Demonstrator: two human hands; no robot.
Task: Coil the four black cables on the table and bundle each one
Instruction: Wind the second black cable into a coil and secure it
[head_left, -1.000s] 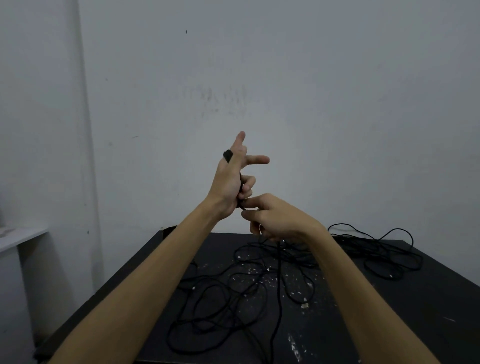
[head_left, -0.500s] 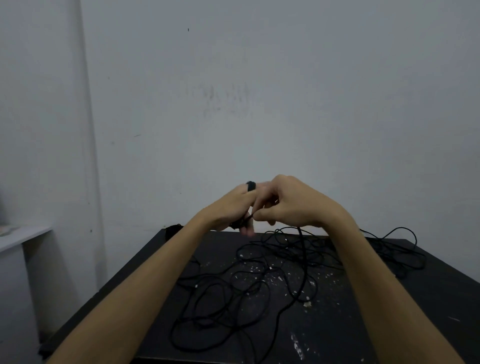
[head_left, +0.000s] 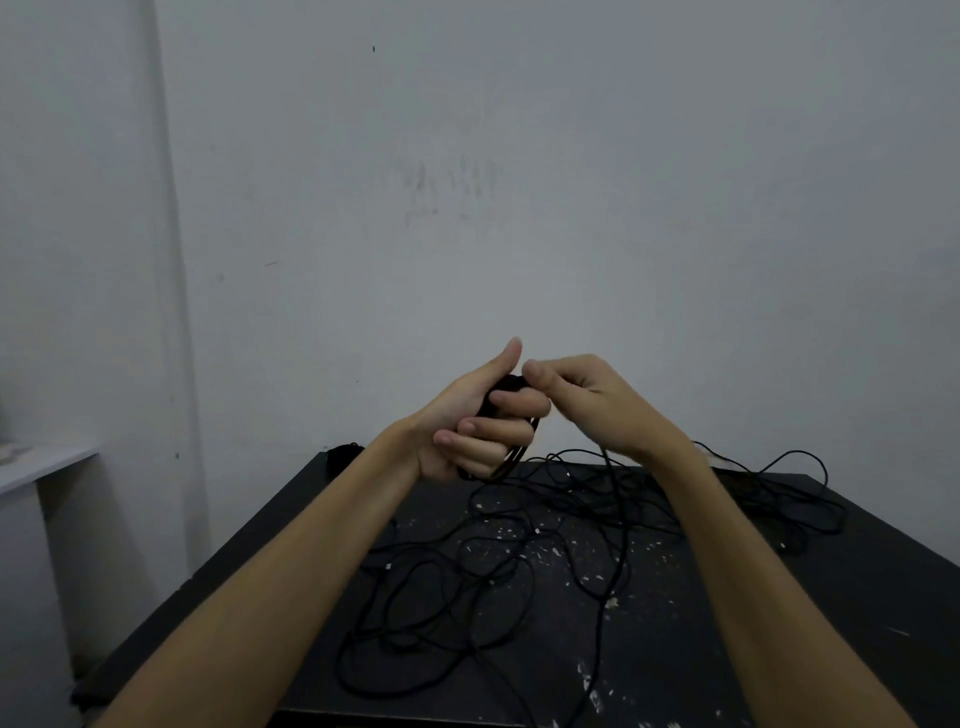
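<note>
Few upright cable loops in left hand

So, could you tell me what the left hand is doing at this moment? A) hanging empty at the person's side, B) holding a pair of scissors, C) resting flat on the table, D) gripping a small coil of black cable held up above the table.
D: the left hand has its fingers curled round a small coil of black cable, raised above the table.
</note>
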